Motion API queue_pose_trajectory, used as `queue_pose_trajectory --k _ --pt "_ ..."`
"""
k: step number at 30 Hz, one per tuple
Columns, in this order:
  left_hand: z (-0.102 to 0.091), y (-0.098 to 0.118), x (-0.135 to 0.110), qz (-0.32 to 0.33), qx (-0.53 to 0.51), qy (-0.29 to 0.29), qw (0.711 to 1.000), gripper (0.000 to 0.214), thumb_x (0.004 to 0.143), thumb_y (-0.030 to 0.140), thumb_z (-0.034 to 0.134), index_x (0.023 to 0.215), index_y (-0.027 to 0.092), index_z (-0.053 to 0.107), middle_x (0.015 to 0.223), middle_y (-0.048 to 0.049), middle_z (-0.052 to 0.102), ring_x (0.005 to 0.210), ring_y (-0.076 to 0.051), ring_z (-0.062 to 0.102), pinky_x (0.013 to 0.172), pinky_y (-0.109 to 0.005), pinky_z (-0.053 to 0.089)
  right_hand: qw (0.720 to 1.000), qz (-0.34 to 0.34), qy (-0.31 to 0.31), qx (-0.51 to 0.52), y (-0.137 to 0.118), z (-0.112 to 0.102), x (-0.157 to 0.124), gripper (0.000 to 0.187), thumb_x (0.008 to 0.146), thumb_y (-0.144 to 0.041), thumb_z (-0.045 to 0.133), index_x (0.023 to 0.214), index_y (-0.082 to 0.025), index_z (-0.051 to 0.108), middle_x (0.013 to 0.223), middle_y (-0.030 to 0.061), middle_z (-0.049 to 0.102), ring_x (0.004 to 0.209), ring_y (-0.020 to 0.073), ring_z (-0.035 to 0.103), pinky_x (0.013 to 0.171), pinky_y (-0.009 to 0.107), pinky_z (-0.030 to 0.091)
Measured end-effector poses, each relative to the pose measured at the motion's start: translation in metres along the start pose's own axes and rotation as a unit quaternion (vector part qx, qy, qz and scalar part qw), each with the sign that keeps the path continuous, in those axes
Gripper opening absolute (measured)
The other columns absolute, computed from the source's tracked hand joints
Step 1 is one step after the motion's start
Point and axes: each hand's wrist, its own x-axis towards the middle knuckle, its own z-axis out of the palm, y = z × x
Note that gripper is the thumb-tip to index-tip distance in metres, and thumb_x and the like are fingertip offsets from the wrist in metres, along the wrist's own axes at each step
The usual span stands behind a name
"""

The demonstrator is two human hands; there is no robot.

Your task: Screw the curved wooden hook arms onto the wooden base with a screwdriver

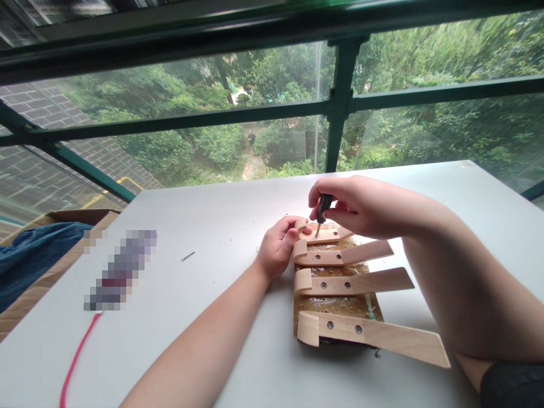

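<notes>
My right hand (pixel 363 207) is closed around the black handle of a screwdriver (pixel 324 205). The tool stands nearly upright, its tip at a screw in the farthest curved wooden strip (pixel 326 235). With its fingers pinched, my left hand (pixel 275 248) holds the curled left end of that same strip. Below the strip lies a brown, tape-covered board (pixel 335 306) with small holes. Nearer to me, a second strip (pixel 361 251), a third strip (pixel 374 280) and the nearest strip (pixel 382 333) each show two screws and a curled left end.
A small thin metal piece (pixel 188 256) lies on the white table (pixel 204 328) to the left. Farther left are a blurred-out object (pixel 123 266) and a red cord (pixel 79 351). A cardboard box (pixel 80 243) with blue cloth stands beside the table. Green-framed windows rise behind.
</notes>
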Motion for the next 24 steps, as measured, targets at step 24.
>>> queue_pose_trajectory --k 24 --pt "0.0001 0.0006 0.0000 -0.005 -0.004 0.002 1.000 0.043 0.095 0.053 0.044 0.110 0.017 0.061 0.106 -0.0111 0.068 0.103 -0.023 0.062 0.097 -0.038 0.046 0.997 0.038 0.031 -0.065 -0.0018 0.0013 0.0036 0.015 0.081 -0.033 0.064 0.082 -0.022 0.054 0.065 -0.0044 0.054 0.054 0.0082 0.042 0.053 0.024 0.027"
